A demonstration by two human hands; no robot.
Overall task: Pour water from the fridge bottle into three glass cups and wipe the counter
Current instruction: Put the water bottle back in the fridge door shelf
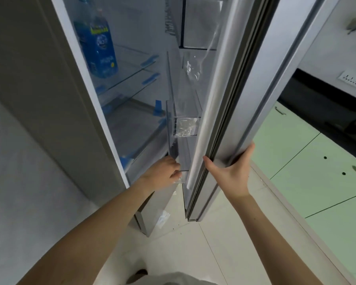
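The fridge stands partly open in front of me. A large water bottle with a blue label stands upright on a glass shelf inside, high up on the left. My right hand grips the outer edge of the fridge door, thumb on the inner side, fingers wrapped round the outside. My left hand reaches low into the gap, its curled fingers on the edge of a clear door bin. No glass cups or cloth are in view.
Further glass shelves with blue tape tabs sit below the bottle. Clear door bins hold crinkled plastic wrap. To the right run green cabinet doors under a dark countertop, with a wall socket. The floor is pale tile.
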